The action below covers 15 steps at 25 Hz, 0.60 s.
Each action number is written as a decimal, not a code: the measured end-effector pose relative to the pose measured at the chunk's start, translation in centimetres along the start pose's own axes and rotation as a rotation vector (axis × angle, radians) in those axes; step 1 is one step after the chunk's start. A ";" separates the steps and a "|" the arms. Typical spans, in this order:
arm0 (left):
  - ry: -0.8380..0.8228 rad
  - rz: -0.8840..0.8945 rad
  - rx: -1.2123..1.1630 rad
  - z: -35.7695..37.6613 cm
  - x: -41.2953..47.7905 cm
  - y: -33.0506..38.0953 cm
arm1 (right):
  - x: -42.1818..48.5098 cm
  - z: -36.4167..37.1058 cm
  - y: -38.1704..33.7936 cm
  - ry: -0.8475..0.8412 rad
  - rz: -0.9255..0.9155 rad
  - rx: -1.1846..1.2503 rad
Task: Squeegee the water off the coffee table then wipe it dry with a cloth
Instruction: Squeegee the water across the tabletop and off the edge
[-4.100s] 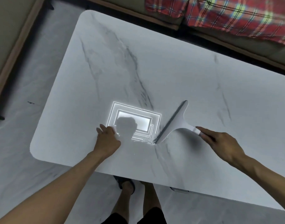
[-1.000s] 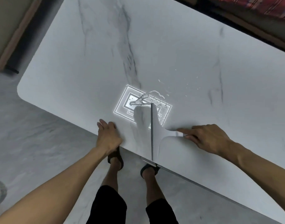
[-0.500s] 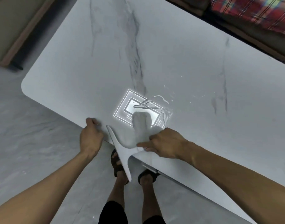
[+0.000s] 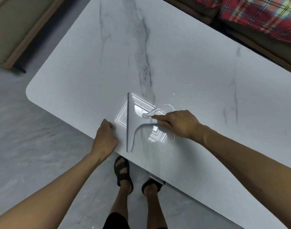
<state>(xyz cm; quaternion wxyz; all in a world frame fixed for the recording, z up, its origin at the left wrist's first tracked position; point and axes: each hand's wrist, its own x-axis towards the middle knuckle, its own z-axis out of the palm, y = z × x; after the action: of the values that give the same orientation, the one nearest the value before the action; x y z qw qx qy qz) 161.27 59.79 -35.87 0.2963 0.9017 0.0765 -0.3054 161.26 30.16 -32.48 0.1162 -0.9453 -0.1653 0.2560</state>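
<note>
Nearest to me, my feet in dark sandals (image 4: 123,172) stand on the grey floor (image 4: 25,154), tight against the near edge of the worktop (image 4: 92,63).

Left hand (image 4: 106,139): it rests on the worktop at that near edge, fingers bent under and holding nothing. I cannot tell whether they are loosely curled or fisted.

Squeegee (image 4: 133,119): it lies just right of the left hand. Its long blade runs from near to far across the marble, the near tip almost at the edge.

Right hand (image 4: 177,124): it is clamped on the handle stem, index finger laid along it towards the blade.

Water (image 4: 168,107): a shallow puddle and stray drops lie right of the blade, partly under the right hand, glinting with a reflected light.

Assessment: the squeegee looks light and rigid, with what I take to be a soft blade lip. A wet handle is likely to be slippery, so the stem near the head is the sound place to hold. The marble looks slick.

No cloth is in view.

Farthest off, a plaid blanket (image 4: 257,17) lies on a sofa beyond the worktop.
</note>
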 end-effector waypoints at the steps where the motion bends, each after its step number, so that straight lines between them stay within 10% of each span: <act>1: -0.017 0.022 0.021 0.3 0.1 0.6 | -1.2 -0.2 1.3 0.014 0.060 0.025; 10: -0.323 -0.004 0.364 2.3 0.7 5.1 | -14.3 -0.4 8.3 0.082 0.503 0.147; 15: -0.413 -0.103 0.343 1.2 0.9 6.5 | -11.5 -1.1 5.0 0.029 0.166 0.135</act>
<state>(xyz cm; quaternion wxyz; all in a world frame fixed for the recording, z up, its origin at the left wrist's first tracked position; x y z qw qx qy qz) 163.45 53.74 -34.03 0.1327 0.8523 0.0075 -0.5058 153.68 21.11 -27.98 0.1603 -0.9494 -0.0669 0.2616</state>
